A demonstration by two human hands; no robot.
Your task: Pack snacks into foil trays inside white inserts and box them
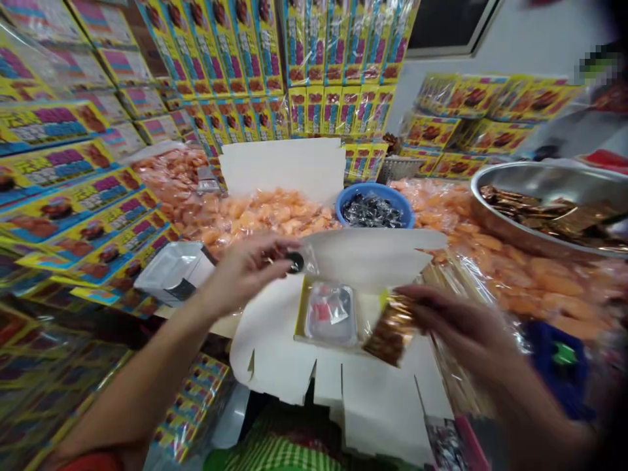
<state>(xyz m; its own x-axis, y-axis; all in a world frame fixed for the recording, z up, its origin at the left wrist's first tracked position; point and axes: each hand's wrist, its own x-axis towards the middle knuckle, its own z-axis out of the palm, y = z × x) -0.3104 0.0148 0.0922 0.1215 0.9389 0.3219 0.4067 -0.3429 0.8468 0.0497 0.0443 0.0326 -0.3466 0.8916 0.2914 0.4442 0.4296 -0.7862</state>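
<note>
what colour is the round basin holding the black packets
The basin is blue, showing best in the head view.

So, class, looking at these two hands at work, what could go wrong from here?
The gold foil packet slants down from the right hand and might catch the box.
The wrapped black disc, held lightly by the left hand, could slip.
The small sachets at the plastic tray look loose; a knock might shift them.

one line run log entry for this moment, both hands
left hand: holds black round item in clear wrap | right hand: holds shiny brown packet | plastic tray: between hands
</note>
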